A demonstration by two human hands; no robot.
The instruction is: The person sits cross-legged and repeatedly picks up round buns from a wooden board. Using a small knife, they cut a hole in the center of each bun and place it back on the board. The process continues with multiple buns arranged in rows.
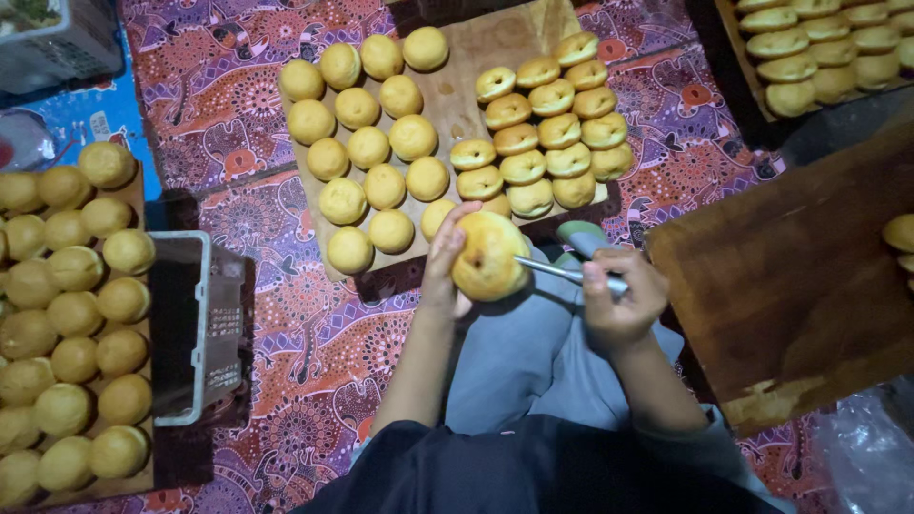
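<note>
Now the left hand [446, 266] holds a round yellow bun [489, 255] up above the lap. Its fingers are wrapped tight on the bun's left side and back. The right hand [621, 300] is closed on a thin metal tool [562, 271]. The tip of the tool touches the right side of the bun. The bun has a small dark hole near its left side.

Just past the bun lies a wooden board [466, 57] on a red cloth [314, 343] with many patterns. On the left half of the board sit plain buns [367, 148] in rows. On the right half sit cut buns [543, 128] with a dent or hole on top, packed close together.

At the far left, another board holds many more buns [67, 314]. A white crate [195, 324] stands just beside them. At the right is a dark wood board [800, 286], bare but for a few buns at its right edge. At the top right, a tray [828, 48] holds more buns, well apart from the hands.

The person sits with gray pants [524, 362] and a dark top [514, 471].
</note>
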